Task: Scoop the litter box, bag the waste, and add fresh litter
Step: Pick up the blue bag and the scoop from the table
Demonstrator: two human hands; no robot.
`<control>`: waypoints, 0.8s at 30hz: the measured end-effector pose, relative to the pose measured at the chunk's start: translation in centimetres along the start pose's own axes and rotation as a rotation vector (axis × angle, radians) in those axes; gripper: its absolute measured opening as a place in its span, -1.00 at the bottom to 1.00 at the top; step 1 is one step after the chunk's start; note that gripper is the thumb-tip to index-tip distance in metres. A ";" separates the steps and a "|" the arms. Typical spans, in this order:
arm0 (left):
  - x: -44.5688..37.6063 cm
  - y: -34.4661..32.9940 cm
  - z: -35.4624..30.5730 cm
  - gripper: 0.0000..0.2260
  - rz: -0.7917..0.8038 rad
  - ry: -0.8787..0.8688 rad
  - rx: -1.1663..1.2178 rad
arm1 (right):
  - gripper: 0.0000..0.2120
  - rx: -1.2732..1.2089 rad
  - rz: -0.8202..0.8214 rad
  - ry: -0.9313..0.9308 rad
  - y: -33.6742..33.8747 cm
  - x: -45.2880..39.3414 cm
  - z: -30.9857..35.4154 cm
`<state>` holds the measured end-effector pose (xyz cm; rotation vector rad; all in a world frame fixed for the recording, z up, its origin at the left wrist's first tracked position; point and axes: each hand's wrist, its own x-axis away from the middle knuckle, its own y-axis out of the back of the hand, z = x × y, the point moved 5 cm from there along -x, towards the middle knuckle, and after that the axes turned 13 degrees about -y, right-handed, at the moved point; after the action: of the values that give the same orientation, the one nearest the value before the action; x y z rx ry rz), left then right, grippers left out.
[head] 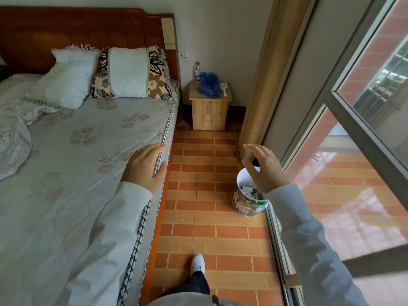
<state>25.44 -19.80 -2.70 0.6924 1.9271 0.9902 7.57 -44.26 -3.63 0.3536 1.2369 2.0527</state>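
The litter scoop point(223, 89), white and slotted, lies on the small wooden nightstand point(209, 111) at about twelve o'clock, against the far wall, just beside a crumpled blue plastic bag point(208, 84) and a clear bottle point(197, 71) with a red cap. No litter box shows itself plainly; the nearest candidate is a round printed bucket point(248, 205) on the brick-pattern tile floor point(205, 228) at roughly two o'clock from the person's white shoe point(197, 262), standing close to the sliding glass door point(353, 151), with pale shredded bits inside it. The left hand point(145, 165) is spread flat, fingers straight, over the edge of the mattress point(66, 173) at ten o'clock, holding nothing; whether it touches the bed I cannot tell. The right hand point(263, 167) is held above the bucket's rim, fingers wide and loosely bent, empty. Two pillows point(128, 72) lean on the headboard point(77, 29) at eleven o'clock.
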 end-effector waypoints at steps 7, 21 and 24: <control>-12.4 -3.8 4.9 -0.61 0.001 -0.060 0.018 | -0.60 -0.012 0.012 -0.047 -1.6 -12.3 0.5; -39.0 -16.8 13.0 -0.64 0.069 -0.048 0.037 | -0.61 -0.070 0.005 -0.095 -4.4 -39.9 -4.7; -45.7 -19.0 14.4 -0.64 0.051 -0.040 0.032 | -0.61 -0.064 0.032 -0.114 -4.0 -47.2 -5.8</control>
<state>58.71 -59.14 -3.88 0.7774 1.9024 0.9710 39.79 -79.41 -4.37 0.4562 1.1007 2.0638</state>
